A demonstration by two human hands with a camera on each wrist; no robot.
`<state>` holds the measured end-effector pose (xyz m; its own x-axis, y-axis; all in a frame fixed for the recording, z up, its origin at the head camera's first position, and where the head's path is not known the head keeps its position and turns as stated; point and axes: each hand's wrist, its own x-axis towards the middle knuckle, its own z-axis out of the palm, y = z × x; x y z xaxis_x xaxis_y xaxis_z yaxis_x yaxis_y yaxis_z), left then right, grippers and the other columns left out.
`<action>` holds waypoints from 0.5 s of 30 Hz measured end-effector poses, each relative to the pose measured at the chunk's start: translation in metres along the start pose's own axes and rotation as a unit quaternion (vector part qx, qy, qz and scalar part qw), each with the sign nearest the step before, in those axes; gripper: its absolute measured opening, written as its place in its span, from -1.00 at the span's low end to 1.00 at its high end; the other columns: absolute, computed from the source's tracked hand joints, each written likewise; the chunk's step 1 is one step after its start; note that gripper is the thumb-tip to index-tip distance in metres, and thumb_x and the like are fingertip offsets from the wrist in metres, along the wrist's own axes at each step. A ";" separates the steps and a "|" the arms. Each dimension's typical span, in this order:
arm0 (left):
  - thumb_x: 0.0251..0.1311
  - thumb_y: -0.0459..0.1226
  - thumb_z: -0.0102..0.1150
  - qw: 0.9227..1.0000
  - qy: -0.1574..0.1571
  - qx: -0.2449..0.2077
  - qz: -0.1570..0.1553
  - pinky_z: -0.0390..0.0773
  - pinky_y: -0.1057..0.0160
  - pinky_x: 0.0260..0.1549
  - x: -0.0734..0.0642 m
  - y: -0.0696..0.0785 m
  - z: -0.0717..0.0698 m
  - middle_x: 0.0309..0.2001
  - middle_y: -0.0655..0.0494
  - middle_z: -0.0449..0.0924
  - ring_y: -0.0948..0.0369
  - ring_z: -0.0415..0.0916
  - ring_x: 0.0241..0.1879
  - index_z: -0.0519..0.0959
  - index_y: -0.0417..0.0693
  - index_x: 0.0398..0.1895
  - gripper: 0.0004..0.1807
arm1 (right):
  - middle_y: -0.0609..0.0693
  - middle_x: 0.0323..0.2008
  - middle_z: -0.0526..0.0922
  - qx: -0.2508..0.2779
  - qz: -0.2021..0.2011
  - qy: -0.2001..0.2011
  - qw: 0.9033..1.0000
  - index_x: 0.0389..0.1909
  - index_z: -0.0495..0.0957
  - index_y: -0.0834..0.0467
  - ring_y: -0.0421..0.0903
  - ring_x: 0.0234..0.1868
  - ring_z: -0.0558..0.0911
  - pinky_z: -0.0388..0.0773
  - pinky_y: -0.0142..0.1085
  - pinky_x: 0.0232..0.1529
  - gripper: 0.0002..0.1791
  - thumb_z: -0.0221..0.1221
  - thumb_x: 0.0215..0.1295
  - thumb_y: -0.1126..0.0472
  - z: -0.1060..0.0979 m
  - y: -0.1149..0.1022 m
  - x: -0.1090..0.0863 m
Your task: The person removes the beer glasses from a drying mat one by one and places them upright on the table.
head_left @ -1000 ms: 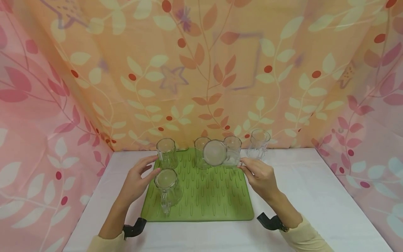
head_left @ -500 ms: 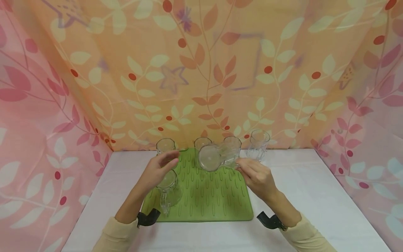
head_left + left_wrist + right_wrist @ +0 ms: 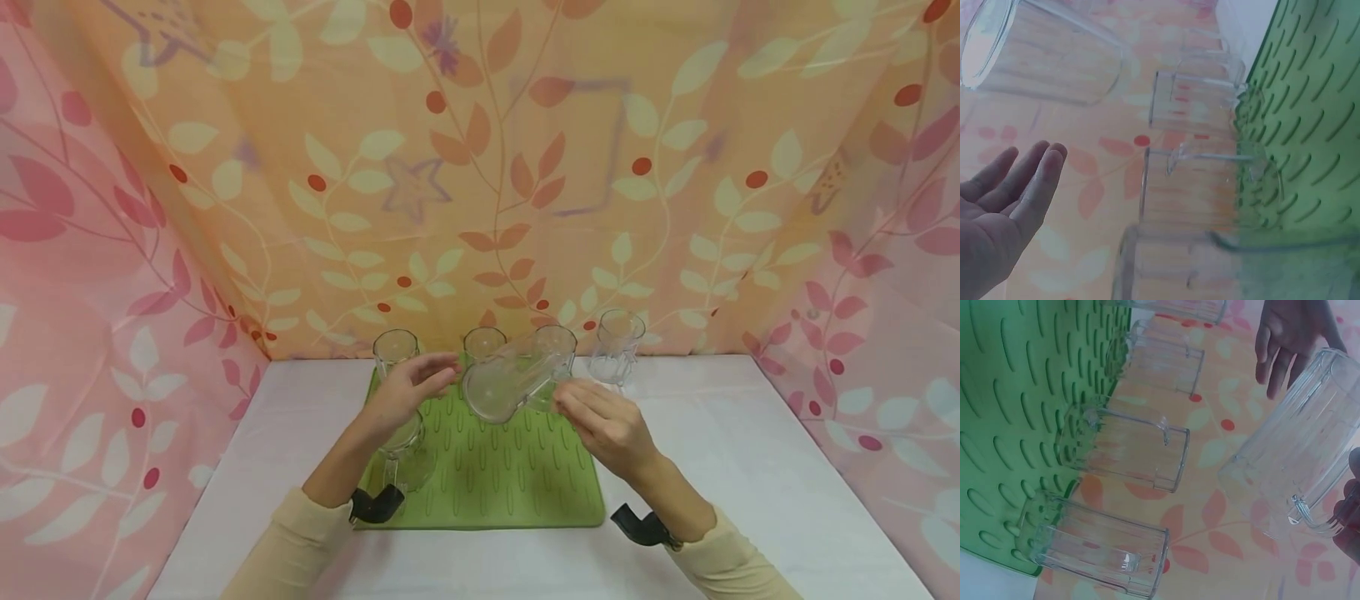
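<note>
A clear glass mug (image 3: 491,392) is held tilted in the air above the green mat, its round end toward the left. My right hand (image 3: 607,417) pinches its handle, which also shows in the right wrist view, where the mug (image 3: 1304,431) slants beside the fingers. My left hand (image 3: 405,396) hovers just left of the mug with fingers extended, holding nothing. In the left wrist view a gap separates this hand (image 3: 1010,206) from the mug (image 3: 1054,56). Below my left forearm stands another glass mug (image 3: 408,458), partly hidden.
A textured green mat (image 3: 517,492) lies on the white table (image 3: 750,483). Along its back edge stand glass mugs at left (image 3: 395,343), middle (image 3: 480,343) and right (image 3: 558,340). One more mug (image 3: 618,346) is beyond the mat's back right corner. Patterned cloth (image 3: 495,167) encloses the table.
My left hand has moved right, from beside the left mugs toward the held mug. The held mug has tilted further, its round end dropping left, while my right hand has shifted slightly left.
</note>
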<state>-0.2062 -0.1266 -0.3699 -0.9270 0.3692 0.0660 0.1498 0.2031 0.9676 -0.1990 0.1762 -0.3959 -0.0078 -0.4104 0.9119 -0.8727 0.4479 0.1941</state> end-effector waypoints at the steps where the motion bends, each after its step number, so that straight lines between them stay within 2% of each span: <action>1: 0.41 -0.05 0.03 1.000 -0.004 -0.002 -0.005 0.56 0.08 0.18 0.002 0.000 0.001 0.28 -0.21 0.45 -0.07 0.45 0.25 0.32 -0.22 0.36 -0.40 | 0.16 -0.39 0.76 -0.002 -0.005 -0.001 1.000 -0.37 0.72 0.34 0.07 -0.36 0.74 0.72 -0.18 -0.27 -0.73 0.14 0.39 0.25 0.000 0.000 0.000; 9: 0.44 0.07 -0.09 0.998 -0.017 0.007 -0.052 0.57 0.04 0.17 0.019 0.004 0.009 0.30 -0.15 0.44 -0.08 0.42 0.29 0.41 -0.18 0.31 -0.40 | 0.15 -0.42 0.76 -0.021 -0.037 -0.010 0.999 -0.41 0.71 0.32 0.05 -0.38 0.74 0.72 -0.18 -0.35 -0.75 0.13 0.39 0.29 0.002 -0.002 0.002; 12: 0.44 0.14 -0.16 0.996 -0.042 -0.007 -0.076 0.57 0.04 0.17 0.023 0.006 0.010 0.29 -0.19 0.44 -0.08 0.45 0.27 0.41 -0.23 0.31 -0.32 | 0.15 -0.43 0.76 -0.023 -0.045 -0.011 0.999 -0.41 0.71 0.31 0.05 -0.39 0.73 0.72 -0.19 -0.35 -0.73 0.11 0.40 0.30 0.003 -0.003 0.003; 15: 0.39 0.25 -0.24 0.992 -0.080 -0.022 -0.097 0.58 0.06 0.15 0.025 0.006 0.011 0.26 -0.26 0.46 -0.07 0.52 0.20 0.35 -0.32 0.33 -0.17 | 0.13 -0.43 0.76 -0.021 -0.052 -0.010 0.998 -0.41 0.71 0.31 0.04 -0.38 0.73 0.72 -0.20 -0.34 -0.74 0.10 0.40 0.31 0.003 -0.004 0.002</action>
<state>-0.2244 -0.1065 -0.3646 -0.8696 0.4676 -0.1588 -0.0447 0.2456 0.9683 -0.1973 0.1711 -0.3956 0.0718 -0.4723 0.8785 -0.8482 0.4345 0.3029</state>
